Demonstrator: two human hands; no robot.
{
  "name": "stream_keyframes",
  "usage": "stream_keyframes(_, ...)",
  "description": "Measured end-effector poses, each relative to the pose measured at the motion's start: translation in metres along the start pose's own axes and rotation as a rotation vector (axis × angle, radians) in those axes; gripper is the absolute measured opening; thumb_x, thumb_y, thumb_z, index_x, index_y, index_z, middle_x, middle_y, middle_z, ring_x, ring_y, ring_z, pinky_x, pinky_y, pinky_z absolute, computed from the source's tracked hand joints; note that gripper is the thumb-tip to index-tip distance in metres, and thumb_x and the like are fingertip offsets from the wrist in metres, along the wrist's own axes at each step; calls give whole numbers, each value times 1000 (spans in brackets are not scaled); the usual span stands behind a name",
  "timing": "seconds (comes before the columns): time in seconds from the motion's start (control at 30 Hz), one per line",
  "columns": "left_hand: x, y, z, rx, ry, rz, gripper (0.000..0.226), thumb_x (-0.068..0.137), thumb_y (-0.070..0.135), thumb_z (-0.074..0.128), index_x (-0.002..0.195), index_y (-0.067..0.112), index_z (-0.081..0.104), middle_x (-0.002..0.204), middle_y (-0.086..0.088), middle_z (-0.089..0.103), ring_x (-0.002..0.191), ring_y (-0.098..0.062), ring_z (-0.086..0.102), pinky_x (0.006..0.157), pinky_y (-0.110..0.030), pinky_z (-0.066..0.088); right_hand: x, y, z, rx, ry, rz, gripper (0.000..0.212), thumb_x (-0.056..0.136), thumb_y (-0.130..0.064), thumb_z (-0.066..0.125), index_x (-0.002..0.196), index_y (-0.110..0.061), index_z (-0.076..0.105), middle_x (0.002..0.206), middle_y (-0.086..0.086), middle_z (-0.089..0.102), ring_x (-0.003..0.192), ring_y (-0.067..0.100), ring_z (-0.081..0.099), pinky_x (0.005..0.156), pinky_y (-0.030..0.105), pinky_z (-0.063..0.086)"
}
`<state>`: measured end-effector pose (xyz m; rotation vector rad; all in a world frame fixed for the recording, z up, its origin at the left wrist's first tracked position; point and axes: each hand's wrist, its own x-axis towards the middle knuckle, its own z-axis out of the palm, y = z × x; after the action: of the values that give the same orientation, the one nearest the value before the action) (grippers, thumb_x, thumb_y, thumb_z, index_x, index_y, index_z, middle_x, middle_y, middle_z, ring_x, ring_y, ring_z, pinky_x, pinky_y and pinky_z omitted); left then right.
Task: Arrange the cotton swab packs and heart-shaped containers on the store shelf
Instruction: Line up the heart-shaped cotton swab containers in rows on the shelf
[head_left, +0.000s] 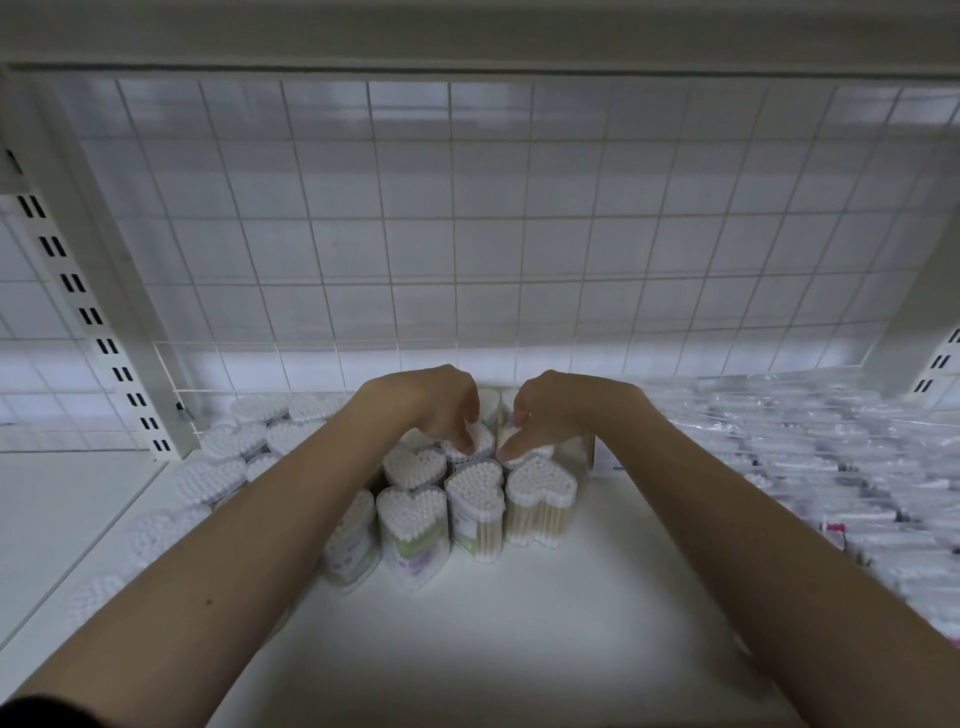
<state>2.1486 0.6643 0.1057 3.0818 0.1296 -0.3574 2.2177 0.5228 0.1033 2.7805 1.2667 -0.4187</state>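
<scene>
Along the left side of the white shelf (519, 649), a band of heart-shaped containers (210, 478) already stands upright in rows running from the near edge back toward the wire grid panel (467, 234), so that part looks settled. In the middle sits a tighter cluster (413, 512) of the same containers, with at least 3 in its front row and more behind; this is, I judge, the group being squared up now. The left hand (436, 402) reaches over the cluster's back rows with fingers curled down, its fingertips (467, 446) touching the swab tops of a rear container (475, 441); whether it pinches or only presses, I cannot tell. Just beside it, the right hand (550, 410) is likewise curled, its thumb resting on the top of another rear container (524, 457), grip equally unclear. Further right, flat clear cotton swab packs (810, 462) lie in overlapping rows filling that side. The shelf front in the centre is bare, so space remains to fill.
</scene>
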Motion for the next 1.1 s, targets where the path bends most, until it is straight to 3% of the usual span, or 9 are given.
stream_keyframes(0.23,-1,5,2,-15,-2,12,51,83,29,67,130,14,53,125,-6,58,109,-22,57,92,-33,47,-12,0,-7,-82,-60,-53,51,83,-39,65,126,-15,56,127,3,57,113,23,55,92,33,44)
stream_keyframes(0.3,-2,6,3,-17,3,16,52,85,29,65,133,15,51,128,-5,55,112,-22,54,91,-30,46,-16,2,-9,-39,-72,-62,53,84,-27,66,134,-22,49,133,-2,50,114,19,51,89,26,41)
stream_keyframes(0.37,-3,7,6,-11,0,23,53,86,31,63,135,16,48,133,-3,51,118,-22,51,92,-29,44,-20,6,-10,16,-84,-71,54,84,-14,64,135,-26,48,124,-4,49,99,12,51,76,21,37)
stream_keyframes(0.43,-2,7,10,-15,9,33,52,86,29,63,135,18,48,134,-3,51,119,-22,50,95,-32,45,-22,10,-8,64,-85,-68,52,85,-7,59,132,-28,51,113,-5,45,103,13,52,74,21,35)
stream_keyframes(0.57,-4,7,14,-46,40,61,48,85,15,63,132,18,51,130,-4,53,115,-22,53,94,-32,46,-21,13,-1,71,50,-32,29,91,-24,53,117,-14,61,121,3,57,109,20,54,83,28,42)
stream_keyframes(0.67,-4,9,14,-26,37,99,51,83,8,62,132,19,51,130,-5,53,115,-23,53,92,-31,45,-15,11,8,16,113,19,46,89,-47,54,84,-3,63,84,10,62,77,22,60,65,27,43)
stream_keyframes(0.73,-3,9,14,-20,34,121,54,81,3,60,130,23,53,130,-4,54,114,-23,53,94,-35,46,-14,7,14,20,182,61,55,82,-58,58,60,-9,46,60,3,46,54,15,44,52,24,33)
stream_keyframes(0.93,-3,5,17,-79,62,167,54,79,0,61,129,19,55,131,-2,54,119,-20,51,99,-34,44,-16,-6,21,-5,250,144,57,74,-66,61,90,-12,54,80,0,52,76,20,53,64,30,41)
stream_keyframes(1.1,-5,4,15,-107,135,135,46,83,34,67,125,17,57,122,-2,56,109,-18,54,90,-27,45,-20,-3,20,45,211,157,40,79,-41,65,103,-11,56,81,0,50,78,21,52,65,29,40)
